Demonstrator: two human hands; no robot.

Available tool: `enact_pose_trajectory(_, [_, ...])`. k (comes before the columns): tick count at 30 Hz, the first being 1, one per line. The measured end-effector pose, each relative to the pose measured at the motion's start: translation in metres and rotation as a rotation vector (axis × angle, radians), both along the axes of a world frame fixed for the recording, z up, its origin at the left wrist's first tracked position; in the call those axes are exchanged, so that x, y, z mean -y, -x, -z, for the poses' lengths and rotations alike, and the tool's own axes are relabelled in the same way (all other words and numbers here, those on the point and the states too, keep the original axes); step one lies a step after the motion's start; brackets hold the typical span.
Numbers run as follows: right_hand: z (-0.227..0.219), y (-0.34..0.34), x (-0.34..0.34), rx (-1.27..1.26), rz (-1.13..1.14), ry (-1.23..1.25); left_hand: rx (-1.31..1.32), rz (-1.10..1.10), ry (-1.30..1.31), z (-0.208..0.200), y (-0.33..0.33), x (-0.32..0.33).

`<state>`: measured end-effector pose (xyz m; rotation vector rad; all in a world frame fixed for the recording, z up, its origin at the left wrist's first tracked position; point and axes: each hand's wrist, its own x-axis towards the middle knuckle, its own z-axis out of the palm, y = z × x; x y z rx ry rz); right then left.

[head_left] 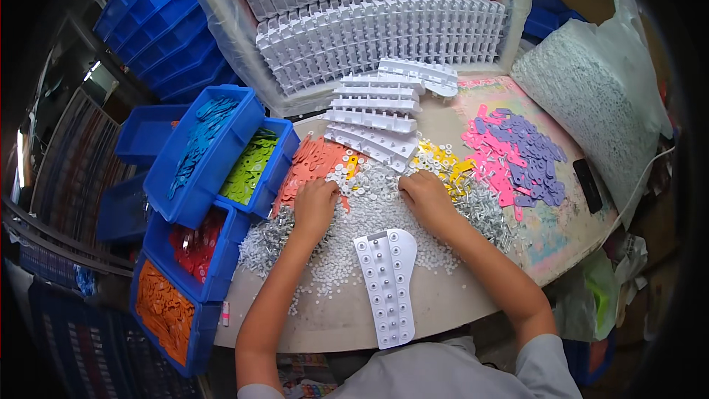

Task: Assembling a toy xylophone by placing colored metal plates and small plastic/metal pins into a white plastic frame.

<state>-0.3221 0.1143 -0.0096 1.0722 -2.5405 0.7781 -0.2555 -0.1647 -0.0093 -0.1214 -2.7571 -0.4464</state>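
The person's grey shirt [443,377] is nearest, close to the table's curved near edge. A white board [388,288] studded with round caps and pins lies between the forearms, its narrow end close to that edge; strips of grey tabletop [443,299] on both sides give room for moving sideways.

Beyond it spread small white beads [369,225], flanked by metal pins [484,214]. The left hand [316,207] bends its fingers down near white rings [369,177] and coral strips [314,159]; the right hand [428,199] rests beside yellow strips [461,170], fingers drawn narrow. Whether either holds a piece cannot be told.

Blue bins [193,210] crowd the left edge; pink strips [476,137] and purple strips [543,148] fill the right, with a dark oblong thing [587,186] near the rim. Farther back, stacked boards [373,117] reach toward a plastic-lined box [233,52] of similar boards, beside a bulging bag [583,74].
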Motion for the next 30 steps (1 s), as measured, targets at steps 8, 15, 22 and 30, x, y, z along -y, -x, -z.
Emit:
enact_pose_trajectory(8, [0.012,-0.001,0.004,-0.124,0.011,-0.094,-0.167,0.077,0.213,0.005,-0.002,-0.007])
enact_pose_trajectory(15, [-0.005,-0.018,0.005,-0.152,0.037,-0.031,-0.142,0.083,0.238,0.006,-0.004,-0.004])
enact_pose_trajectory(22, [-0.039,-0.072,-0.01,0.465,-0.099,0.208,-0.061,-0.084,-0.318,-0.038,-0.041,-0.014])
enact_pose_trajectory(30, [-0.025,-0.093,0.002,0.476,-0.046,0.179,0.182,0.17,-0.556,-0.034,-0.092,-0.048])
